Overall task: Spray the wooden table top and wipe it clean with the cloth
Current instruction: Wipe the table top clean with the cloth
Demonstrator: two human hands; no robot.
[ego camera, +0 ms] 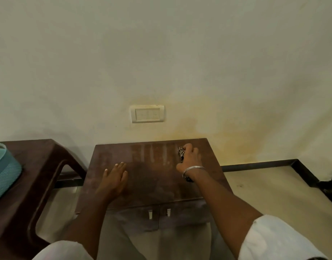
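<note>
Bunching small inside the right hand (189,156), the patterned cloth (181,154) looks soft and light, so it should fold to any grip; holding it as a wad under the fingers and palm seems the best hold for pressing down. It peeks out at the hand's left side, touching the wooden worktop (154,177) near the far edge. Pale vertical streaks (157,152) lie just left of that hand (likely spray or dust, I cannot tell which). The left hand (114,177) rests flat and spread on the worktop, holding nothing, well apart from the cloth. No spray bottle is visible. Left of both hands stands a brown plastic chair (39,177).
</note>
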